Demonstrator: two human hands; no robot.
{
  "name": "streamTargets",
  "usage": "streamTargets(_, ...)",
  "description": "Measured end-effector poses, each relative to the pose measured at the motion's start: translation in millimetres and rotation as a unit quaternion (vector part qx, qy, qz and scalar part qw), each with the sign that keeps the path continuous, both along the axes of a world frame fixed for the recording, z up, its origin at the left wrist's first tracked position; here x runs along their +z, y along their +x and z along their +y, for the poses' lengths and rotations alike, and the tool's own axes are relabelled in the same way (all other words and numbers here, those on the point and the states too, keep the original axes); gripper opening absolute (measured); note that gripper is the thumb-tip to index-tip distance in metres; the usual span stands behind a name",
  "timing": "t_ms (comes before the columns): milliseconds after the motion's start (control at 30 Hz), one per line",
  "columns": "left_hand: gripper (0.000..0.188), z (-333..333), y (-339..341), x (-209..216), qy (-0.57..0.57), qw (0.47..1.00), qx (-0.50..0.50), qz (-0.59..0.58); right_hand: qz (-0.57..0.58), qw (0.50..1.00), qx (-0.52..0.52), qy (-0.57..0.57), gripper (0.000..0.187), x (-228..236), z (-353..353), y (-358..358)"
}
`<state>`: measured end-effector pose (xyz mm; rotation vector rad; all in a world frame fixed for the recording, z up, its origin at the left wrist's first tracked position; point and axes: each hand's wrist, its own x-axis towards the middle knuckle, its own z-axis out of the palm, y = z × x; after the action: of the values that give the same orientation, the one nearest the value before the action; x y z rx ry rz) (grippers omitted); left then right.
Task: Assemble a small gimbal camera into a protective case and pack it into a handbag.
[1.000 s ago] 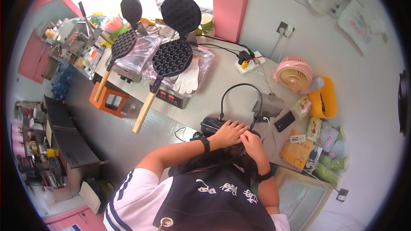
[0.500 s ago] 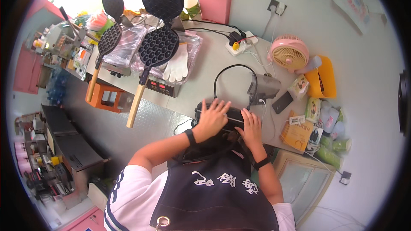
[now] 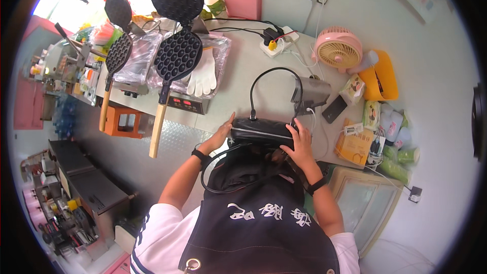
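Note:
A black handbag (image 3: 264,128) with a long zip and two looped handles sits at the table's near edge, against my apron. One handle (image 3: 274,69) arches up over the table; the other hangs toward me. My left hand (image 3: 221,136) lies along the bag's left end, its fingers straight. At the right end, my right hand (image 3: 300,144) grips the bag, thumb on the near side and fingers over the far rim. The bag's inside is too dark to make out.
Two waffle irons (image 3: 177,56) with wooden handles stand at the left of the table, a white glove (image 3: 204,75) beside one. Toward the right are a grey box (image 3: 312,95), a phone (image 3: 335,109), a pink fan (image 3: 338,48), a yellow bin (image 3: 388,83) and a power strip (image 3: 276,45).
My left hand has moved left and down, off the bag's top to its left end. My right hand stays at the right end, slightly shifted. The view has shifted a little.

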<state>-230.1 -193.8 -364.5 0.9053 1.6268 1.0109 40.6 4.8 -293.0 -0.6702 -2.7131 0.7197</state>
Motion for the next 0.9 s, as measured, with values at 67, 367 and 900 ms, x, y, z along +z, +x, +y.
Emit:
streamTargets(67, 0.067, 2.6, 1.5, 1.0, -0.002, 1.000, 0.006, -0.018, 0.043, 0.985, -0.023, -0.163, 0.088, 1.0, 6.7, 4.7)
streamTargets(367, 0.089, -48.3, 17.3, -17.6, -0.021, 0.997, -0.069, 0.010, -0.119, 0.986, 0.068, -0.090, 0.124, 36.3, 10.5, 2.4)
streamTargets(900, 0.060, 65.9, 22.3, 48.3, 0.025, 0.991, 0.127, 0.015, 0.051, 0.938, 0.000, -0.342, 0.137, 13.1, 35.0, -5.8)
